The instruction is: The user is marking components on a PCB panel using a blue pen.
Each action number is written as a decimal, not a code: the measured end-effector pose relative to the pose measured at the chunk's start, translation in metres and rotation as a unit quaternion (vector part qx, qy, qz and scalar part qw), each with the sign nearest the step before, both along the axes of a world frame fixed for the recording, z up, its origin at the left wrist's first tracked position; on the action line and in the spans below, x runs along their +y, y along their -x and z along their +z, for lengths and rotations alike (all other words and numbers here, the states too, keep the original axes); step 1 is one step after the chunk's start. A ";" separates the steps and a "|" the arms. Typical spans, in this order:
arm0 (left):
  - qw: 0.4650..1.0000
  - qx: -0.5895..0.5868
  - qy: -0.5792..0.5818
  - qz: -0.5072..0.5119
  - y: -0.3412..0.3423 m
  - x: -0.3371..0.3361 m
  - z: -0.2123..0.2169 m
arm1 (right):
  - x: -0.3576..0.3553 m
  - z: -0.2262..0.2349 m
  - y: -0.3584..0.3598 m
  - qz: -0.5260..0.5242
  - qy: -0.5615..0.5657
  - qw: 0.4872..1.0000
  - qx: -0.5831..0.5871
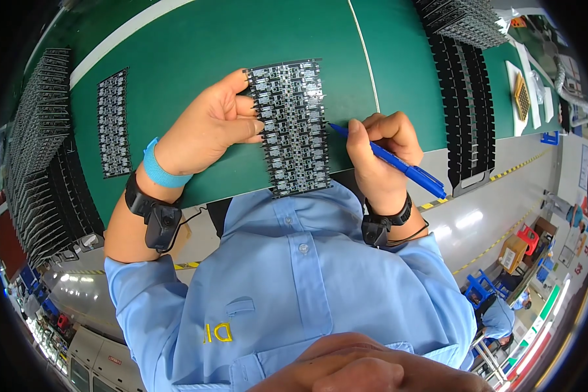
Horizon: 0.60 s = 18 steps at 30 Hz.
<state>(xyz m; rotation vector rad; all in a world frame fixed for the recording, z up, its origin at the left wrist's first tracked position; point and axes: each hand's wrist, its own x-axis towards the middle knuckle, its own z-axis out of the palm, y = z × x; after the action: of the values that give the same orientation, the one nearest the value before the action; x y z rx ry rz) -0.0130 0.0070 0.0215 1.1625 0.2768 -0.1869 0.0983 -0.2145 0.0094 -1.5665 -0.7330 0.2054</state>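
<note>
A black circuit board panel (293,130), covered with rows of small pale components, is held up over the near part of the green table. My left hand (219,124) grips its left edge, thumb in front and the other fingers partly hidden behind it. In my right hand (385,153) is a blue pen (408,171), its tip pointing at the panel's right edge; whether the tip touches cannot be made out. A second, similar panel (114,123) lies flat on the table, left of my left hand.
Black slotted racks flank me: the left rack (42,144) is packed with upright panels, the right rack (465,111) holds more panels at its far end. A pale cord (366,55) crosses the green table (196,39). White trays (517,98) lie far right.
</note>
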 end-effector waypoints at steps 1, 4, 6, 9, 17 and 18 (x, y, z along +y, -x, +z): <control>1.000 0.003 0.007 -0.007 0.000 0.000 0.000 | -0.001 0.002 0.000 0.002 0.002 1.000 0.003; 1.000 0.006 0.008 -0.004 0.001 -0.001 0.000 | 0.002 0.003 0.000 0.006 0.010 1.000 -0.010; 1.000 0.008 0.009 -0.002 0.001 -0.003 0.000 | 0.005 0.000 -0.001 0.014 0.025 0.999 -0.039; 1.000 0.002 -0.009 0.007 0.000 -0.005 0.000 | 0.006 -0.004 -0.001 0.013 0.030 0.999 -0.038; 1.000 -0.005 0.003 0.013 -0.001 -0.006 0.004 | 0.008 -0.006 -0.001 -0.002 0.033 0.999 -0.037; 1.000 -0.005 0.003 0.013 -0.001 -0.006 0.004 | 0.008 -0.007 0.000 -0.005 0.035 0.998 -0.043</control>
<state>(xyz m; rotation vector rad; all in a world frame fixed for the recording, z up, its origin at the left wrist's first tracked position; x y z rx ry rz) -0.0123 0.0012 0.0256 1.1524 0.2826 -0.1594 0.0986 -0.2062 0.0026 -1.6526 -0.7918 0.1591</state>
